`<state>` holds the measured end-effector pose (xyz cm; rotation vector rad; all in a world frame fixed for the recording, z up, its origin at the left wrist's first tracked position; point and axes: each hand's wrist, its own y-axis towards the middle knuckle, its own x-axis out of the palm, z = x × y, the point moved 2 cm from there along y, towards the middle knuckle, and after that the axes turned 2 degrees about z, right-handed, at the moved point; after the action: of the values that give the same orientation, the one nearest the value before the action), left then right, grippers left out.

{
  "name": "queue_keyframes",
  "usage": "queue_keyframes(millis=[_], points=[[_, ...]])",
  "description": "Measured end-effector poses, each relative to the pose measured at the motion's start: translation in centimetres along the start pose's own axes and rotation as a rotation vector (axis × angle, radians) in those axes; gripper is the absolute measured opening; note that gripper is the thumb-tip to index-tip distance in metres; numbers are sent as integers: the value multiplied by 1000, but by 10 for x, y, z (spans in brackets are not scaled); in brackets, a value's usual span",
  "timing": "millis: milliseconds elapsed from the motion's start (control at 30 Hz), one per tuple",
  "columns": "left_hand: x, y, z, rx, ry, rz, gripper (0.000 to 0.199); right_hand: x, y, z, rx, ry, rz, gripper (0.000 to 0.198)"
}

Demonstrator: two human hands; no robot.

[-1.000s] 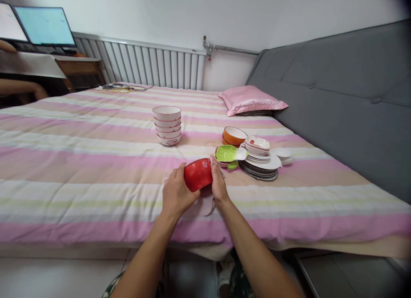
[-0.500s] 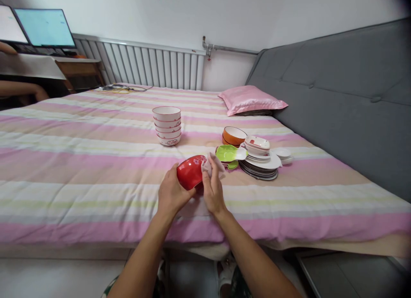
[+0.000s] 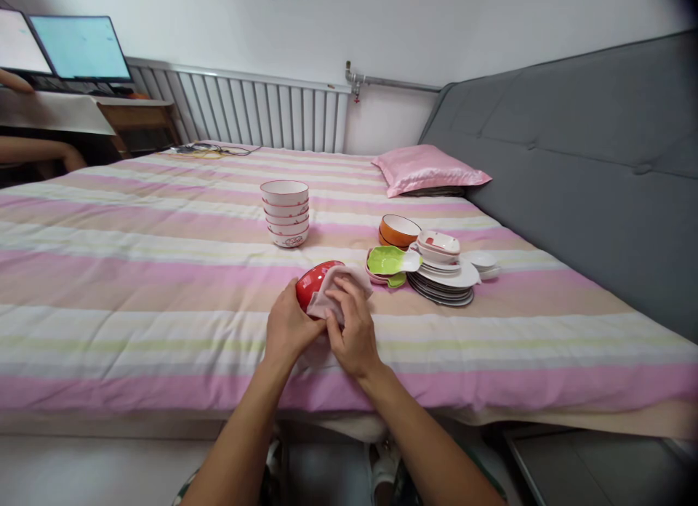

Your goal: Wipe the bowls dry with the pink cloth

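Observation:
A glossy red bowl (image 3: 313, 280) is tilted above the near part of the bed, its left side gripped by my left hand (image 3: 289, 324). My right hand (image 3: 353, 328) presses a pale pink cloth (image 3: 326, 288) against the bowl's surface, covering much of its right side. Beyond the bowl stands a stack of several white bowls (image 3: 286, 215) with red rims. To the right of my hands lie a green leaf-shaped dish (image 3: 386, 259), an orange bowl (image 3: 400, 231) and a pile of plates (image 3: 458, 277) topped by small white dishes (image 3: 438, 244).
Everything rests on a bed with a striped sheet (image 3: 163, 273). A pink pillow (image 3: 430, 169) lies by the grey headboard (image 3: 572, 113). Cables (image 3: 212, 150) sit at the far edge near a radiator (image 3: 245, 106). Another person's arm (image 3: 15, 81) shows at the desk on the left.
My right hand has moved left with the cloth, which now spreads over more of the red bowl. The left hand keeps its grip; the stacked dishes have not moved.

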<state>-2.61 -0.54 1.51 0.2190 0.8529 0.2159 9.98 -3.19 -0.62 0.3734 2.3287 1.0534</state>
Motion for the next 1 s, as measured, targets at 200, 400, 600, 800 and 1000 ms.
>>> queue_keyframes(millis=[200, 400, 600, 800, 1000], points=[[2, 0, -1, 7, -7, 4, 72, -4, 2, 0, -27, -67, 7, 26], [1, -1, 2, 48, -4, 8, 71, -8, 6, 3, 115, -64, 80, 17], [0, -2, 4, 57, -18, 0, 69, -8, 11, 7, 253, -2, 142, 8], [1, -2, 4, 65, -30, -2, 67, -10, 13, 14, 374, 95, 173, 4], [3, -1, 1, 83, -13, 10, 69, -7, 11, 28, 567, 232, 194, 13]])
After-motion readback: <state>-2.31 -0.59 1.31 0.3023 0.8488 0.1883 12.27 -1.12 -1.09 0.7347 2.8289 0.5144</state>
